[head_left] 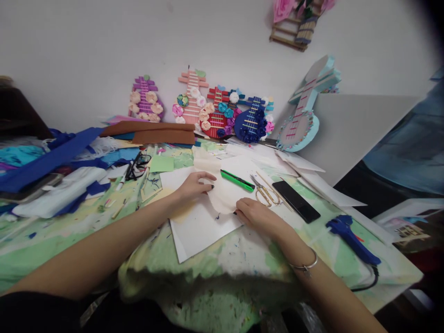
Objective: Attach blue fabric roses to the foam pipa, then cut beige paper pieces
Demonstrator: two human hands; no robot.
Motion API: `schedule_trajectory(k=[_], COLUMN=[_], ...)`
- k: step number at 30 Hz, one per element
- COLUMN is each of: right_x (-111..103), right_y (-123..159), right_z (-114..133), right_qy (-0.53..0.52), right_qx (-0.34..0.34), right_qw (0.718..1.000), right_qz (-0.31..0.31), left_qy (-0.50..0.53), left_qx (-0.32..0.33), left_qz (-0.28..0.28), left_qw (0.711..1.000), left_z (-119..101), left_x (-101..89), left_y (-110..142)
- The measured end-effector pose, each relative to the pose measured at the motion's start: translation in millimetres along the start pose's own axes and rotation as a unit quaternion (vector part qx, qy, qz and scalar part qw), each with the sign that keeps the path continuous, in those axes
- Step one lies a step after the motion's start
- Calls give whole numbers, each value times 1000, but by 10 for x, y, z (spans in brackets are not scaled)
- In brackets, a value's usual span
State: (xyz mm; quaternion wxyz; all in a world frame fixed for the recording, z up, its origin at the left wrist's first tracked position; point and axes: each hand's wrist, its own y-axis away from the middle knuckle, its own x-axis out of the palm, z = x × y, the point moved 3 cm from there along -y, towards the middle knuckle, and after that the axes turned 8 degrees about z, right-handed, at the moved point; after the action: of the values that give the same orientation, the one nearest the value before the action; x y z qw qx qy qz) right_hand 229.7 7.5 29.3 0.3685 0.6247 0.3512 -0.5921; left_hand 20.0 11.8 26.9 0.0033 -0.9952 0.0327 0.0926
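A cream sheet of thin foam or fabric (222,192) lies on white paper (204,226) in the middle of the table. My left hand (194,184) rests on the sheet's left edge, fingers curled down and pressing it flat. My right hand (255,213) is at the sheet's lower right corner, fingers curled at its edge; whether it pinches the sheet or a small dark tool there is unclear. A green utility knife (237,180) lies just beyond both hands. Gold scissors (265,192) sit to its right.
A black phone (295,201) lies right of the scissors. A blue glue gun (350,236) with its cord sits near the right edge. Decorated paper guitars (222,113) lean on the wall. Brown sheets (152,132), blue strips and glasses (137,166) crowd the left.
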Motion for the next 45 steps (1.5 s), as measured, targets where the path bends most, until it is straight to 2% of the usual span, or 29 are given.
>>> schedule_trajectory(k=[6,12,24,26,28,30,32,34,36,37,39,42,45], right_x=[51,67,2,-4,-21,-36,-40,-45,-63,-74,-99,-141,-187], right_y=[-42,-78,-66,-36,-1,19,9,-28,-77,-101,-147,-214,-286], right_z=[-10,-16,-6,-8,-27,-63,-94,-94,-54,-23,61,210,307], right_qy=[44,47,23,-6,-111,-283,-455,-591,-679,-704,-722,-708,-693], right_qx=[41,41,49,46,35,15,-9,-31,-46,-43,-17,36,59], right_qw=[998,998,998,997,989,950,879,795,721,695,670,668,670], right_qz=[13,17,-34,-54,-96,-134,-144,-133,-131,-140,-173,-224,-260], left_qy=[3,10,8,10,18,29,38,38,27,18,-4,-55,-109], left_qx=[1,0,15,34,53,79,123,172,205,215,224,248,281], left_qz=[2,3,-13,-17,-17,-10,-1,-1,-11,-19,-29,-28,-29], left_qw=[1000,1000,1000,999,998,996,992,984,978,976,974,967,953], left_z=[2,0,-2,-36,-88,-161,-255,-356,-441,-474,-520,-560,-580], left_x=[-1,8,-44,-47,-53,-67,-91,-124,-152,-161,-157,-105,-45], left_y=[2,15,-8,15,50,95,150,214,278,308,361,427,479])
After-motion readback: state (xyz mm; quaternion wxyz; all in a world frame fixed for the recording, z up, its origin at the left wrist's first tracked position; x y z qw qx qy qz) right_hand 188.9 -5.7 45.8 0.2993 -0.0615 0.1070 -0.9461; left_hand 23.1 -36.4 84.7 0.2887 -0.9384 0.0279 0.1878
